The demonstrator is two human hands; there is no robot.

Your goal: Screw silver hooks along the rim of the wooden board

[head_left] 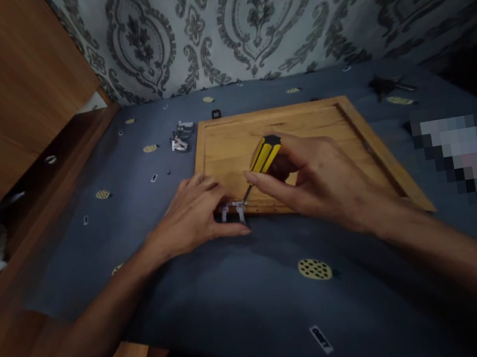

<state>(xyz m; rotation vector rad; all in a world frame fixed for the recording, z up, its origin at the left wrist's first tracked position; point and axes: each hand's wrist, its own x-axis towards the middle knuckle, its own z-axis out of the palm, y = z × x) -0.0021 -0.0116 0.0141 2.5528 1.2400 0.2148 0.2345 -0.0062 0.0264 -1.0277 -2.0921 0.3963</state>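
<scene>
My right hand (310, 173) grips a yellow and black screwdriver (267, 154), tilted with its tip down at a metal hinge (240, 209). The hinge sits at the near edge of a framed wooden cabinet door (234, 149), which lies on the blue cloth. Around the hinge is my left hand (201, 211), its fingers over the door's near-left corner and its thumb stretched along the front. The fingers hide part of the hinge. Whether a screw is under the tip is too small to tell.
Beyond the door's left side lie loose metal hinges (181, 134). A small dark square piece (216, 114) rests behind the door, and a dark tool-like object (389, 84) at the far right. A wooden cabinet (11, 88) stands on the left; a patterned wall (214, 25) closes the back.
</scene>
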